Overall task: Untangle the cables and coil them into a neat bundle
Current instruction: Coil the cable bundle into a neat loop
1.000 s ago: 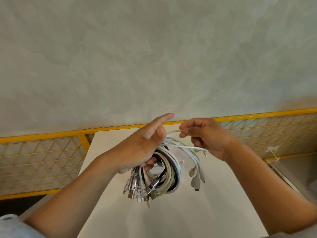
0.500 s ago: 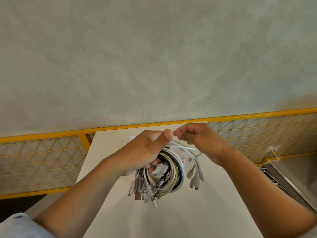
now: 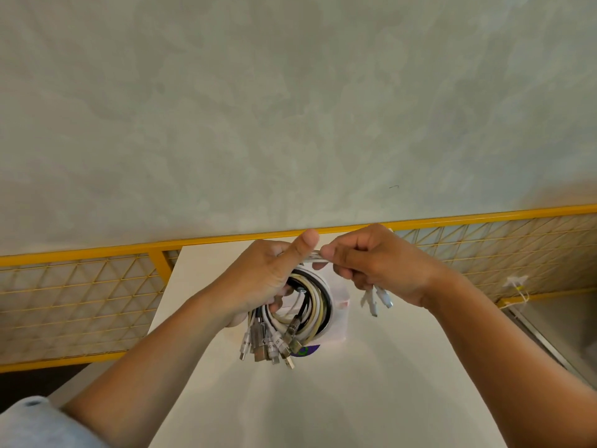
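Above the white tabletop [image 3: 323, 399], we hold the coil of cables [image 3: 307, 305] in the air, clear of the surface, so the loops hang free and keep their round shape. To the left of the coil, our left hand [image 3: 258, 282] is closed around its upper side, fingers through the loops and thumb raised on top, which pins the turns together. Below the coil, a cluster of plugs [image 3: 271, 347] dangles, ends gathered on one side. At the top of the coil, a thin white strand [image 3: 315, 253] bridges both hands. To the right of the coil, our right hand [image 3: 378, 266] pinches that strand, with a few white connectors [image 3: 376, 299] hanging under its palm; we judge it is laying the last loose length onto the bundle. Behind the coil sits a pale box [image 3: 339, 302], partly hidden. Beyond the coil runs a yellow mesh railing [image 3: 80, 286]; nothing blocks the hands.
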`<state>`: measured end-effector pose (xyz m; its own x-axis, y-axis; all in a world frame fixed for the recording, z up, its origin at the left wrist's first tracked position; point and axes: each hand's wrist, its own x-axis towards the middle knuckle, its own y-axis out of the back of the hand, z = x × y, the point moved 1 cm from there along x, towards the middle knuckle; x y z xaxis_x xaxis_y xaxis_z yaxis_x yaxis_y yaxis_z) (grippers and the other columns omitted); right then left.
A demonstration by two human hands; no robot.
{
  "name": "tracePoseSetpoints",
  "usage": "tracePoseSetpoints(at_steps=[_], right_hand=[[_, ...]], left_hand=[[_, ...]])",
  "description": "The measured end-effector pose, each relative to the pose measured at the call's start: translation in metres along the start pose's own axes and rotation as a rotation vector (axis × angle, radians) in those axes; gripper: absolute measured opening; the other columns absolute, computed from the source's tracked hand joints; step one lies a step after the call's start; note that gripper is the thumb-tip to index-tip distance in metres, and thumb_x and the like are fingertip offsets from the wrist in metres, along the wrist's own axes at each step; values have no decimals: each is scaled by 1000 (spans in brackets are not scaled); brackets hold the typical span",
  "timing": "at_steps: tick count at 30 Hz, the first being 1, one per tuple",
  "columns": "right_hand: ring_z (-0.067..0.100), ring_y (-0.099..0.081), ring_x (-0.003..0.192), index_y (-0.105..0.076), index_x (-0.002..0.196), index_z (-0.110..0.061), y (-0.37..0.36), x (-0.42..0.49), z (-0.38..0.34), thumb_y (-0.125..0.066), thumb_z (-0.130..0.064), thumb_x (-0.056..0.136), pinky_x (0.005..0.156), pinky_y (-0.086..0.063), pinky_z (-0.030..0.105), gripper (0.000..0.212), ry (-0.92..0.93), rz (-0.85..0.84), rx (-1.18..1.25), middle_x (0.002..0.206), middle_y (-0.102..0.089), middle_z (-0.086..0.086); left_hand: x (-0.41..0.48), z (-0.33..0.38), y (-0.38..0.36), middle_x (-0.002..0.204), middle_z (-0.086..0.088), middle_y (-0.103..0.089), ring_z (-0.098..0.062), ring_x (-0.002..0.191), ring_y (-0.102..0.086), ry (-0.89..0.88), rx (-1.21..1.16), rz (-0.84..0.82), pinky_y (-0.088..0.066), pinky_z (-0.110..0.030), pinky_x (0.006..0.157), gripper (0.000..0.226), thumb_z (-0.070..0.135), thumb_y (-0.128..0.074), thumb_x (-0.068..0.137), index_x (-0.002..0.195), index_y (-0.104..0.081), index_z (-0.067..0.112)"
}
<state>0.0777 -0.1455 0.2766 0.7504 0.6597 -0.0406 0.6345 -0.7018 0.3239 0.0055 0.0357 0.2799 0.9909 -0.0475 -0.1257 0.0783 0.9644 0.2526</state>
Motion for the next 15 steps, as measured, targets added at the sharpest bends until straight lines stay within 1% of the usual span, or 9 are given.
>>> tracePoseSetpoints(at_steps=[1,2,4,6,9,11,12,14,15], right_hand=[[15,-35,53,-80,87,-14,2,-1,0,-65,-29,96,49,-34,22,22,2,12,9,62,-50,2],[15,-35,52,-80,90,-13,4,-2,1,-67,-28,94,48,-34,21,21,5,23,21,62,-51,2],[15,-36,50,-80,93,-8,7,-2,2,-68,-25,93,46,-35,20,21,9,46,46,62,-53,4],[14,-36,49,-78,95,-2,8,-2,6,-68,-22,93,46,-34,21,23,12,88,79,63,-55,5],[14,-33,50,-71,91,7,0,0,13,-64,-20,97,51,-28,29,28,43,145,175,65,-54,9],[13,-29,50,-69,92,7,-7,1,17,-56,-17,102,52,-27,29,29,65,159,265,58,-53,0],[13,-28,51,-70,92,3,-11,1,18,-54,-18,103,52,-27,28,29,60,155,329,54,-52,-5],[13,-27,50,-70,89,-2,-15,1,20,-58,-32,99,52,-27,27,34,56,100,450,57,-46,1],[12,-28,50,-70,95,-2,-17,0,19,-63,-41,94,52,-26,27,40,64,59,482,63,-47,8]], left_hand=[[0,0,1,56,-1,-24,-12,44,-27,14,-5,34,-27,-27,48,62,80,-50,65,61,-64,19],[1,1,2,54,-1,-25,-11,41,-27,24,-13,68,-27,-26,48,64,80,-50,64,62,-54,17],[1,3,3,51,0,-28,-10,37,-27,44,-48,120,-28,-23,44,68,81,-49,62,75,-42,15],[2,4,1,51,0,-28,-11,37,-25,51,-98,155,-28,-22,42,70,82,-49,62,77,-39,14],[7,6,-2,53,-3,-27,-14,40,-24,49,-185,246,-28,-27,45,71,84,-52,62,70,-35,16],[11,8,-5,52,-4,-30,-16,41,-24,59,-248,327,-28,-28,47,67,84,-53,62,65,-33,20],[12,8,-6,51,-4,-32,-16,41,-24,64,-263,359,-28,-28,47,67,85,-52,62,64,-33,21],[15,8,-9,50,-3,-34,-15,42,-26,65,-272,411,-29,-27,45,66,85,-50,63,63,-34,21],[16,8,-11,50,-2,-35,-15,42,-27,63,-277,432,-30,-27,44,66,85,-49,64,62,-35,20]])
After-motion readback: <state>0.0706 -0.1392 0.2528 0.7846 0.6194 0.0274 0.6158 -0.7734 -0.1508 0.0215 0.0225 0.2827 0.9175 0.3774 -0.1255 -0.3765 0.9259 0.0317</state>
